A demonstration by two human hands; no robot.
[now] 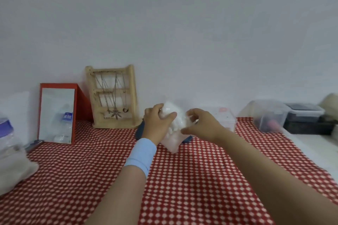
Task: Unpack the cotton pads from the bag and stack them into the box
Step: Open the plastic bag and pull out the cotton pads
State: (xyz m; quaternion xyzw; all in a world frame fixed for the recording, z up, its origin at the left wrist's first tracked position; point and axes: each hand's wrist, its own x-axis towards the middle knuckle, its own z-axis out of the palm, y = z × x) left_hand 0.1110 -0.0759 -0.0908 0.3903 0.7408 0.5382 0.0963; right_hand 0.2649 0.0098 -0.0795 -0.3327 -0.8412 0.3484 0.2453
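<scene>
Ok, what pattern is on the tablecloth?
The tablecloth is red with a regular grid of small white dots, clearest in the head view.

Bare forearms [256, 160], light blue wristband [140, 153] behind left hand [156, 124]

My soft, see-through bag [172, 140] is stuffed with white cotton pads [171, 113]. It stands up tall, lifted off the table. My left hand [157, 122] grips it and my right hand [199, 124] pinches it. The clear box [225, 118] sits just behind.
</scene>
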